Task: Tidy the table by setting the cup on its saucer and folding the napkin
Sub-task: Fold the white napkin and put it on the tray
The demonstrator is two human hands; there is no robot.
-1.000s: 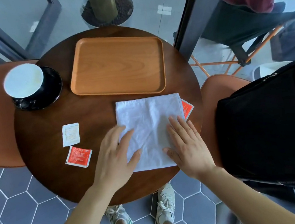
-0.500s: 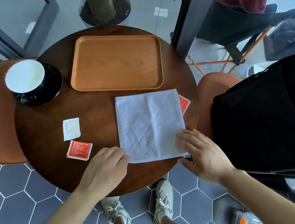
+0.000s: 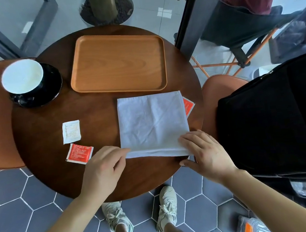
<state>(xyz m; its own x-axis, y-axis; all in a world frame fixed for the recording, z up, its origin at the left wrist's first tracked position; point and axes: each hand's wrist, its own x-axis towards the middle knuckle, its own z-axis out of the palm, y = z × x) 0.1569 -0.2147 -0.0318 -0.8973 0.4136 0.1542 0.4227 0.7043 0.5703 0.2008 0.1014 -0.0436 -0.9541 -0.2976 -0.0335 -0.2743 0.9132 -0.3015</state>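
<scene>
Both hands pinch the napkin's (image 3: 152, 123) near corners, left hand (image 3: 105, 171) at the left one, right hand (image 3: 206, 152) at the right. An uneven lift could skew the fold or drag the packet (image 3: 188, 106) beneath. The cup (image 3: 22, 76) sits on its saucer (image 3: 52, 84), far left.

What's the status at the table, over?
Left hand and right hand pinching napkin's near corners. Cup already on saucer. Red packet tucked under napkin's right edge.
</scene>
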